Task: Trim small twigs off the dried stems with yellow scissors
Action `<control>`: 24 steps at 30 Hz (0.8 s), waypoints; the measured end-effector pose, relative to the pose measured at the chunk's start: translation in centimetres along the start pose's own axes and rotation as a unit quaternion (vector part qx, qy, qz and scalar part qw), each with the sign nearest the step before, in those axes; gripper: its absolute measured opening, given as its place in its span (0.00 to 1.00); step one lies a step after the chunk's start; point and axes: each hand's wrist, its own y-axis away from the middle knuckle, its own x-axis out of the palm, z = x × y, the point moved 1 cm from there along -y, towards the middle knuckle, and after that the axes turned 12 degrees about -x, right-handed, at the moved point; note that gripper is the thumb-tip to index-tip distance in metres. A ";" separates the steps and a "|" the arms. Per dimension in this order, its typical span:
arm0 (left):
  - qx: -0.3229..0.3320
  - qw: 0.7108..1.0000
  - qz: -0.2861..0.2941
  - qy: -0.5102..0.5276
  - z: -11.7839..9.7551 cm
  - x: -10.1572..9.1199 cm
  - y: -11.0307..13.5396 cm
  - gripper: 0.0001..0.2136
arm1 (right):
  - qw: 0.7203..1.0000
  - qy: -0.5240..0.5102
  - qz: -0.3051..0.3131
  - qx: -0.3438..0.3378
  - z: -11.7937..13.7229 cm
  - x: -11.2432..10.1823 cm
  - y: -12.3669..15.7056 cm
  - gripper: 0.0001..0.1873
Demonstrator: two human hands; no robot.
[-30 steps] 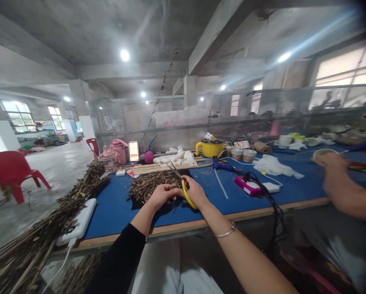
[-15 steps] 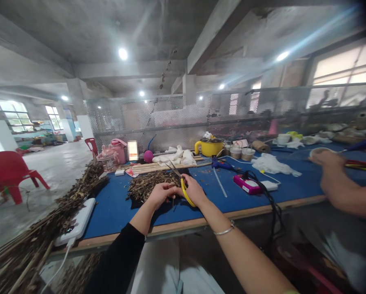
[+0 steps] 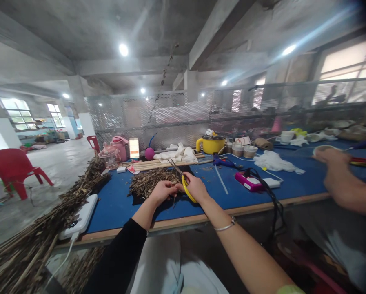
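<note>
My right hand (image 3: 194,187) is closed round the yellow handles of a pair of scissors (image 3: 186,191), whose blades point up and away to the left. My left hand (image 3: 163,192) is pinched closed, its fingertips meeting those of my right hand. A thin dried twig (image 3: 174,201) pokes out below the left fingers; most of it is hidden. Just beyond both hands, a heap of short dried twigs (image 3: 150,181) lies on a black cloth (image 3: 137,200) on the blue table (image 3: 115,216).
Long dried branches (image 3: 48,222) lean along the left edge beside a white power strip (image 3: 85,214). Behind are wooden sticks (image 3: 154,165), white cloth (image 3: 183,153) and a yellow pot (image 3: 213,145). Rightward are a glue gun (image 3: 224,161), a magenta box (image 3: 247,182) and a co-worker's hand (image 3: 331,157).
The view has shifted slightly. My hands stay together in nearly the same place, with the scissors still in the right one.
</note>
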 end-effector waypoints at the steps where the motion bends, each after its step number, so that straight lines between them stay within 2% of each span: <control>1: 0.000 1.000 -0.004 -0.002 0.0 0.0 0.0 0.14 | 1.000 0.001 0.003 0.002 0.0 0.0 0.0 0.29; 8: -0.006 1.000 -0.023 -0.009 0.2 0.0 -0.2 0.17 | 1.000 0.025 0.012 0.006 0.0 0.2 -0.1 0.27; 14: -0.008 0.998 -0.047 0.037 0.3 -0.2 -0.4 0.15 | 0.999 0.043 0.002 0.018 0.3 -0.1 0.0 0.28; 21: -0.005 0.996 -0.065 0.062 0.4 -0.3 -0.5 0.16 | 0.998 0.024 -0.058 0.031 -0.5 0.2 0.2 0.26; 24: -0.004 0.995 -0.071 0.067 0.4 -0.4 -0.7 0.16 | 0.997 0.020 -0.063 0.026 -0.6 0.3 0.2 0.26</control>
